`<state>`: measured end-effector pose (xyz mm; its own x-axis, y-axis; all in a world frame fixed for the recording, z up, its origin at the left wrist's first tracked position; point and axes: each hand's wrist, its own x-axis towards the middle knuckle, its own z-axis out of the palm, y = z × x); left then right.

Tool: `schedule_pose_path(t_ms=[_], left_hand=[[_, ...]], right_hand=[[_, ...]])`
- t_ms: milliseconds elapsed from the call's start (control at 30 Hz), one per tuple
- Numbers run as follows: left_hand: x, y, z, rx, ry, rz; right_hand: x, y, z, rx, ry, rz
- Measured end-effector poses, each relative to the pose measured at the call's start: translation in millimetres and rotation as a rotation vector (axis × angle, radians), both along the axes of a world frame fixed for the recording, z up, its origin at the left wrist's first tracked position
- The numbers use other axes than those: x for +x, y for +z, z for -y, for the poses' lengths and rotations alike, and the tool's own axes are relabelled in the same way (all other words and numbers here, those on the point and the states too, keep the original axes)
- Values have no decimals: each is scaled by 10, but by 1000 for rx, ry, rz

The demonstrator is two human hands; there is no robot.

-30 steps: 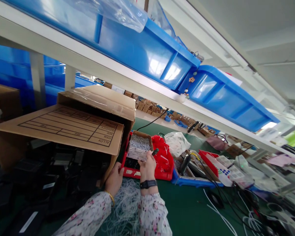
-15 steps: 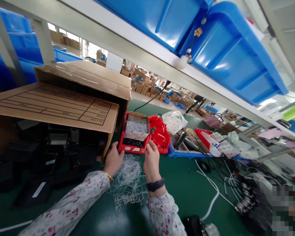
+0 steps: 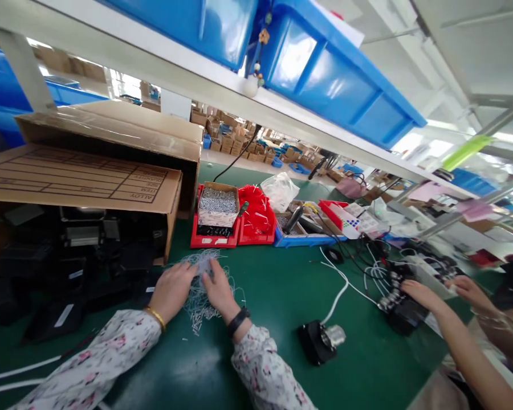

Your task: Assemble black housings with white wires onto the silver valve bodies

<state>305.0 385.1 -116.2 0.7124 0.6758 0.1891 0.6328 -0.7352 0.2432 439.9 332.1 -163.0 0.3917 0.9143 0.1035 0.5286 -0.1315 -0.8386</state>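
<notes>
- While both of my hands rest on the green bench top (image 3: 282, 296), the left hand (image 3: 171, 290) lies palm down on the near-left edge of a tangle of thin white wires (image 3: 203, 285), fingers loosely spread over it rather than closed round anything.
- My right hand (image 3: 218, 290) presses into the same tangle from the right, fingers curled into the strands; I cannot tell whether it pinches any single wire.
- The tangle sits on the bench just in front of a red parts tray (image 3: 214, 236), between my two hands, with metal-tipped wire ends spilling toward me.
- On that red tray stands a small cardboard box of silvery screws (image 3: 217, 202); just to its right is a heap of red pieces (image 3: 256, 216).
- A large open cardboard carton (image 3: 89, 165) lies to my left, with dark units (image 3: 81, 245) stacked under its flap.
- To my right, near the bench edge, a small black device with a metal nose (image 3: 320, 340) lies alone.
- Further right, a co-worker's hand (image 3: 416, 293) touches a black unit (image 3: 404, 313) among white cables (image 3: 337, 285).
- Blue bins (image 3: 333, 80) sit on the shelf overhead.
</notes>
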Motion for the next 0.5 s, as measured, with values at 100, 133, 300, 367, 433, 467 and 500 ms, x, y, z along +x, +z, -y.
schedule_pose_path(t_ms=[100,133,300,367,433,467,500], left_hand=[[-146,147,91,57,-1,-1],[-188,182,117,72,3,2],[-330,223,185,103,9,51],[-412,206,227,88,-18,146],[-558,187,303,43,-43,277],[-657,176,353,12,-43,331],[-772,164,410,-15,-29,367]], right_hand=[[-51,243,89,74,104,75],[-45,341,147,104,107,103],[97,785,681,235,-37,215],[182,832,1079,269,-110,250],[290,763,1591,300,-236,285],[355,692,1874,316,-325,304],[431,604,2157,329,-437,323]])
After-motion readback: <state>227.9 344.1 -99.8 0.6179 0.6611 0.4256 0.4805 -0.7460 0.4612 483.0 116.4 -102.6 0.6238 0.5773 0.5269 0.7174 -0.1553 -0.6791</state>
